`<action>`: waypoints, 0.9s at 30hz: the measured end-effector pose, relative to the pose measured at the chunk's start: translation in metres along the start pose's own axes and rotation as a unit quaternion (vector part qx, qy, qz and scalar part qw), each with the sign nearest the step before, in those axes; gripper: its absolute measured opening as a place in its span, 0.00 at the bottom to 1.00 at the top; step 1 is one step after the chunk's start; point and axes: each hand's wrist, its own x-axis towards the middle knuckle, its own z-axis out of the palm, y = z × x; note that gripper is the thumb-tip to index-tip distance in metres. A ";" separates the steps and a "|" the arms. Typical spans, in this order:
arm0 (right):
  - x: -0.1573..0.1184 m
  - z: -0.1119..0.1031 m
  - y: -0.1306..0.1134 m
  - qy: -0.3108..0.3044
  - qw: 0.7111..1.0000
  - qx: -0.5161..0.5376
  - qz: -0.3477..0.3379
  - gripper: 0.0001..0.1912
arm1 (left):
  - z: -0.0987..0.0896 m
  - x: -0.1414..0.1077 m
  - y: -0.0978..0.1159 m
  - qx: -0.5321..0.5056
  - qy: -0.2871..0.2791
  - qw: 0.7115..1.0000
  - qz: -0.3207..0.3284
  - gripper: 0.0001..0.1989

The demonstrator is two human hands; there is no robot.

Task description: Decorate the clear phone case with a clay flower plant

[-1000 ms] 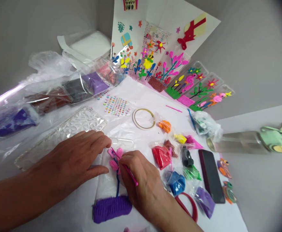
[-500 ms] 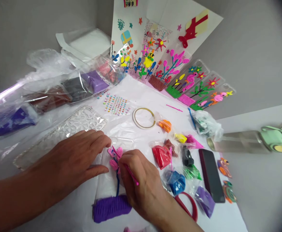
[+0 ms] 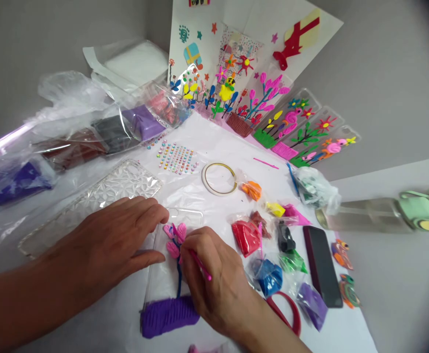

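Observation:
My right hand point(image 3: 214, 279) is closed around a thin pink modelling tool point(image 3: 204, 269), its tip hidden behind the fingers at the clay flower. Under it lies a clear phone case point(image 3: 159, 284) decorated with pink clay petals point(image 3: 173, 249), a dark blue clay stem point(image 3: 179, 277) and a ridged purple clay block point(image 3: 169, 317) at the bottom. My left hand point(image 3: 122, 240) hovers over or rests on the case's left edge, fingers and thumb apart, holding nothing. Whether its fingertips touch the case, I cannot tell.
Bagged clay, such as a red lump point(image 3: 245, 238) and a blue one point(image 3: 269, 277), lies right of my hands, near a phone point(image 3: 322, 267) and red scissors handle point(image 3: 288, 309). A tape roll point(image 3: 204, 182), rhinestones point(image 3: 178, 158), a textured clear case point(image 3: 130, 181) and a bottle point(image 3: 361, 214) surround them.
The tool's pink tip, visible above the petals before, is now hard to pick out there. Both hands stay almost in place, and the view has shifted slightly.

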 end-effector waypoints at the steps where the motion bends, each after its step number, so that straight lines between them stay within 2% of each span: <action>1: 0.000 -0.001 0.000 0.008 1.000 0.001 -0.004 0.10 | 0.000 0.000 0.000 -0.003 -0.005 1.000 -0.001 0.17; 4: -0.002 -0.002 -0.001 0.017 1.000 -0.001 -0.003 0.09 | 0.000 -0.001 0.000 -0.009 -0.015 1.000 -0.003 0.18; 11: -0.002 0.002 -0.003 -0.024 1.000 -0.007 0.005 0.09 | -0.002 -0.002 0.002 0.006 -0.011 1.000 -0.002 0.17; 18: -0.002 0.001 -0.003 0.028 1.000 0.009 -0.003 0.10 | -0.002 -0.003 0.001 -0.007 -0.016 1.000 -0.016 0.15; 24: -0.001 0.004 -0.003 -0.024 1.000 -0.005 0.009 0.12 | 0.000 -0.002 -0.001 -0.012 -0.011 1.000 -0.008 0.15; 27: -0.001 0.004 -0.003 -0.024 1.000 -0.009 0.008 0.13 | 0.000 -0.002 -0.001 -0.011 -0.015 1.000 -0.017 0.15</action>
